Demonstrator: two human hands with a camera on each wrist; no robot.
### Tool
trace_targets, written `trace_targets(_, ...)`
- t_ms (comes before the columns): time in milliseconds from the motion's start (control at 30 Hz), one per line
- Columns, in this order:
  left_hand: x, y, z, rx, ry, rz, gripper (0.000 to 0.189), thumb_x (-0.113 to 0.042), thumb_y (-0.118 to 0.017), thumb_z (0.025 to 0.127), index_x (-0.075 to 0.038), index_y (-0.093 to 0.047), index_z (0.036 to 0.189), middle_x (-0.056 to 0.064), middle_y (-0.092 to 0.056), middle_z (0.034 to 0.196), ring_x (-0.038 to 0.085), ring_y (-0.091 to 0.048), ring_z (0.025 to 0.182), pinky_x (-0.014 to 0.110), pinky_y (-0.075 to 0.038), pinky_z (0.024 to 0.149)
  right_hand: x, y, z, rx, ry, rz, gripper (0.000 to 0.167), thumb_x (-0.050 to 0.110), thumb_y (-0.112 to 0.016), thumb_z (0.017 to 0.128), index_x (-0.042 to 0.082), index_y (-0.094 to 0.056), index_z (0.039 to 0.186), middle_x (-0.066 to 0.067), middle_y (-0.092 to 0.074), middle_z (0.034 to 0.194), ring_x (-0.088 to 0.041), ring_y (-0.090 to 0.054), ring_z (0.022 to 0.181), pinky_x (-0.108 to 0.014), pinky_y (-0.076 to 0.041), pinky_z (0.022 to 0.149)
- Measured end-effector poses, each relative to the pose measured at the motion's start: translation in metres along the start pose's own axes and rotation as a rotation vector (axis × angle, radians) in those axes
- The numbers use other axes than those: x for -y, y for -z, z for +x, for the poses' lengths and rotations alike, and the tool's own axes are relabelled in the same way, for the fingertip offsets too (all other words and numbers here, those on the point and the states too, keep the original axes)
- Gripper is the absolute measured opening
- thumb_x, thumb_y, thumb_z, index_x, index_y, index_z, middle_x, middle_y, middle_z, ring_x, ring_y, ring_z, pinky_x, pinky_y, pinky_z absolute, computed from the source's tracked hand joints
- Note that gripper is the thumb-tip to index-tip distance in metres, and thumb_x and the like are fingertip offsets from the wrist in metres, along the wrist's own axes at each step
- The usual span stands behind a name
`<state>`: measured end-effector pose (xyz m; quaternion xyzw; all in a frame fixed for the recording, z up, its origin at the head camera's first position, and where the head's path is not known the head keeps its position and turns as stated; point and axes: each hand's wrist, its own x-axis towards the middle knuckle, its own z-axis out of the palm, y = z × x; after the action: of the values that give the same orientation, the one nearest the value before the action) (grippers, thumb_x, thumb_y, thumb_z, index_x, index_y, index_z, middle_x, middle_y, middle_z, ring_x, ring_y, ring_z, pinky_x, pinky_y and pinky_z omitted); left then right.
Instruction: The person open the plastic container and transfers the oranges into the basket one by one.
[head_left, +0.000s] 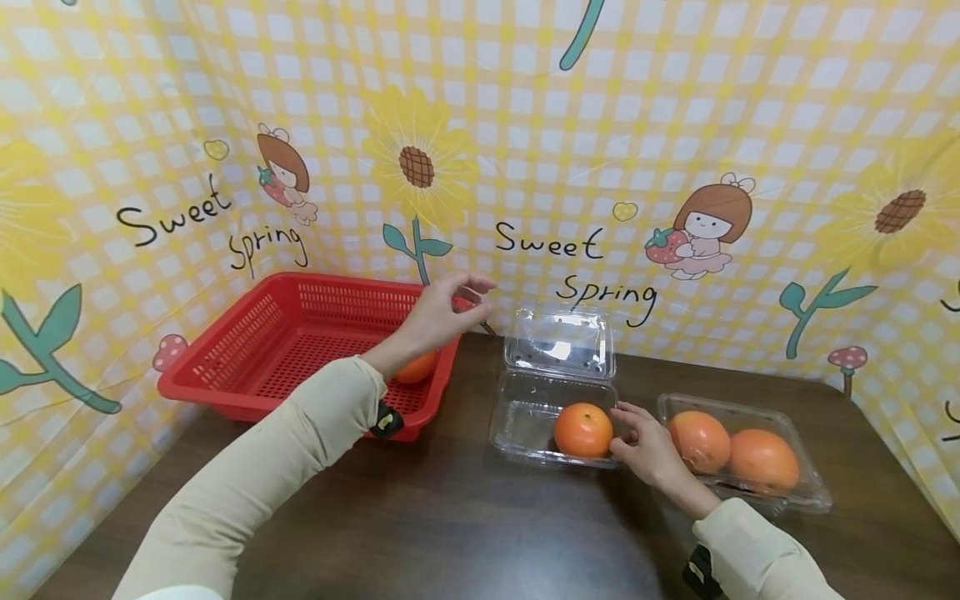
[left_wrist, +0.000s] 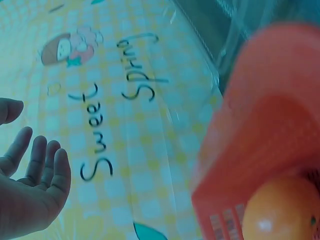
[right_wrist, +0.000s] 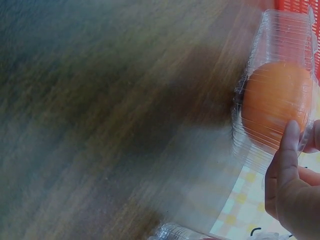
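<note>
Head view puts my right hand [head_left: 648,450] at the right edge of an open clear container [head_left: 525,421], thumb and fingers pinching its rim. From the right wrist, one fingertip lies against the plastic, just beside the single orange [head_left: 583,431] that sits in the container's right half. Its clear lid [head_left: 558,342] stands raised at the back. My left hand [head_left: 446,312] hangs above the right back corner of a red basket [head_left: 225,402], its thumb parted from loosely bent fingers, as the left wrist view shows too. Below that wrist, in the basket's right side, rests another orange [head_left: 417,368], partly hidden by my arm. Just right of my right hand, a second clear container [head_left: 813,493] lies with its top down over a left orange [head_left: 699,442] and a right orange [head_left: 763,461], side by side. Everything stands on a dark brown table [head_left: 450,517], before a yellow checked cloth [head_left: 525,150] printed with sunflowers and "Sweet Spring".
</note>
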<state>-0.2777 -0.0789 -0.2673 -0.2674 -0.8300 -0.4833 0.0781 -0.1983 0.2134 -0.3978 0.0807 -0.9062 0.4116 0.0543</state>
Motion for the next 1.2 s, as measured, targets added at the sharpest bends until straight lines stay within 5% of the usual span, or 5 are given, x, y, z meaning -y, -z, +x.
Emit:
trace_targets(333,-0.012,-0.035,0.001,0.066,-0.049,-0.018,0.030,-0.012,-0.064,0.080,0.000,-0.057,0.108,0.012,-0.056,0.107,0.022,-0.054,0.091,0.034,-0.046,0.079,0.000,0.002,0.000,-0.001,0.006,-0.014,0.046,-0.007,-0.056,0.070,-0.015,-0.049,0.114,-0.027,-0.039,0.127,-0.022,-0.061,0.072,-0.021,-0.047,0.054)
trace_targets(900,-0.022,-0.091,0.001,0.213,-0.040,0.025,0.033,-0.014,-0.064,0.081,-0.004,-0.056,0.112,0.007,-0.056,0.110,0.019,-0.052,0.095,0.021,-0.045,0.075,0.000,0.001,0.000,-0.007,0.006,-0.011,0.046,-0.006,-0.057,0.070,-0.015,-0.050,0.114,-0.027,-0.041,0.126,-0.021,-0.060,0.071,-0.021,-0.047,0.052)
trace_targets(1200,-0.015,-0.112,0.003,0.280,-0.069,0.052,0.031,-0.012,-0.066,0.079,-0.002,-0.058,0.107,0.010,-0.055,0.107,0.024,-0.055,0.095,0.028,-0.045,0.079,-0.001,0.001,0.002,-0.009,0.024,-0.034,0.045,-0.004,-0.057,0.070,-0.015,-0.051,0.113,-0.027,-0.042,0.125,-0.023,-0.061,0.074,-0.022,-0.047,0.054)
